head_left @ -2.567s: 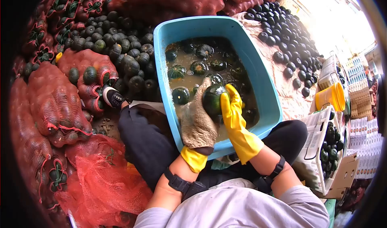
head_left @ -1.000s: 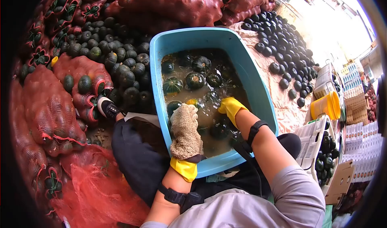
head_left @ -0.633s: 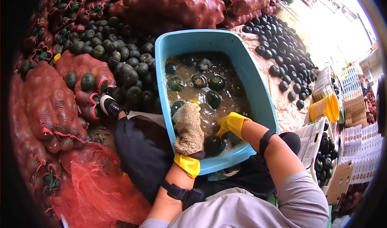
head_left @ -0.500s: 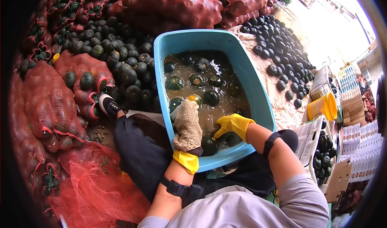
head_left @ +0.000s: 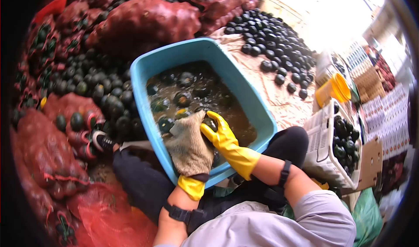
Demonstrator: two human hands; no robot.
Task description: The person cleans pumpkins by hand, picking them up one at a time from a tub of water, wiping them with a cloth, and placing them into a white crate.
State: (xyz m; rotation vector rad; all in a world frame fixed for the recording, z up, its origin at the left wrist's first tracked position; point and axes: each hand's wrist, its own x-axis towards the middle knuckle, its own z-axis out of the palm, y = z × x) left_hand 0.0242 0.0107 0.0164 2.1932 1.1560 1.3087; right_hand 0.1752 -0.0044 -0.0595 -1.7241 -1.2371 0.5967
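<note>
A blue tub [head_left: 142, 79] of murky water stands before me with several dark green squashes floating in it. Over the water, my right hand [head_left: 222, 138] in a yellow rubber glove grips a small dark squash [head_left: 210, 124], fingers and thumb around it. My left hand [head_left: 190, 148] is wrapped in a rough beige cloth, with the yellow glove cuff showing at the wrist. The cloth lies against the left side of that squash and hides the left fingers. Nearby floats a squash [head_left: 182, 99] at the middle of the water.
Red mesh sacks [head_left: 144, 26] of squashes surround the left and back. A loose squash heap [head_left: 115, 105] lies left of the tub; more squashes [head_left: 279, 55] rest on a sheet behind right. At right stand a white crate [head_left: 321, 146], a yellow bucket [head_left: 334, 89] and printed cartons [head_left: 386, 120].
My right hand has come up out of the water with a squash and moved left to the cloth-covered left hand. The view has shifted, so the tub appears farther left.
</note>
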